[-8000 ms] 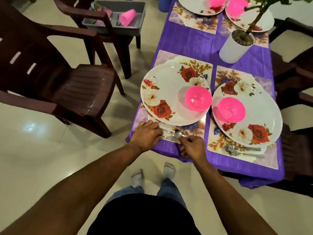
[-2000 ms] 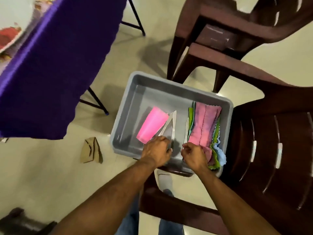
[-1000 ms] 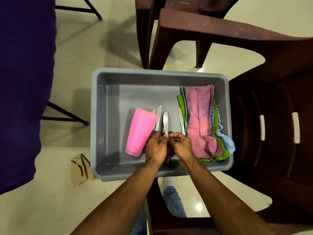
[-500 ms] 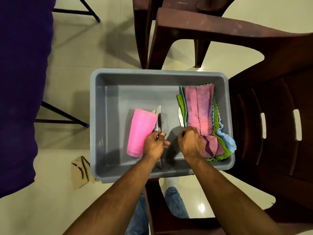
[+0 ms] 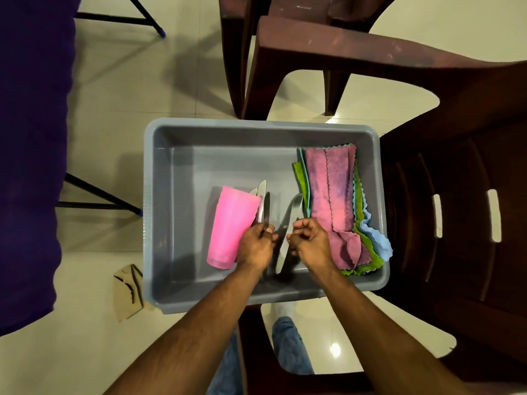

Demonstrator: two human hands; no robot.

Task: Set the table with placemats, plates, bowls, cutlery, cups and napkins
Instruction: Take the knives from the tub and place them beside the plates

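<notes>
A grey tub point(image 5: 182, 155) sits on a brown chair seat below me. Inside it, stacked pink cups point(image 5: 232, 226) lie on their side at the left. Folded napkins point(image 5: 332, 189), pink on top with green and blue under it, lie along the right wall. My left hand point(image 5: 255, 248) grips a few table knives point(image 5: 262, 202) next to the cups, blades pointing away from me. My right hand point(image 5: 310, 243) pinches one more knife point(image 5: 293, 208), which is blurred and tilted between the two hands.
The purple tablecloth point(image 5: 28, 138) hangs down the left side, with black table legs point(image 5: 94, 192) beside it. Dark brown plastic chairs point(image 5: 456, 195) stand ahead and to the right. A scrap of cardboard point(image 5: 128, 292) lies on the tiled floor by the tub.
My right hand has taken the knife that lay beside the napkins and swung it toward the left hand. The left hand keeps its knives by the cups.
</notes>
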